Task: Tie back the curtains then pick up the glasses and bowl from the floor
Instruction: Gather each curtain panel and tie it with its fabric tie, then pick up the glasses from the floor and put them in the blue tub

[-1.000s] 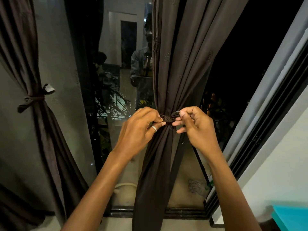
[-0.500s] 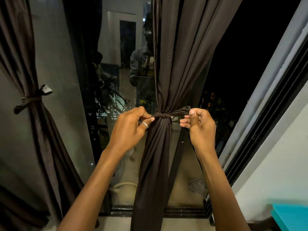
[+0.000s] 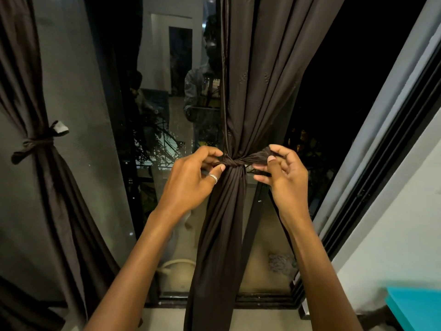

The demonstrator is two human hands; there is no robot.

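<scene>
Fingers of left hand (image 3: 188,185) and right hand (image 3: 284,180) pinch the tie (image 3: 235,161) around the curtain (image 3: 250,91).

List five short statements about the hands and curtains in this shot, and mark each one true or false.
1. The left hand and the right hand each pinch an end of the tie wrapped round the middle curtain. True.
2. The left curtain hangs loose with nothing round it. False: a knotted band gathers it.
3. The ring is on the right hand. False: it is on a finger of the left hand.
4. A turquoise surface shows at the lower right. True.
5. The middle curtain is spread out flat. False: it is bunched into a narrow waist at the tie.
</scene>
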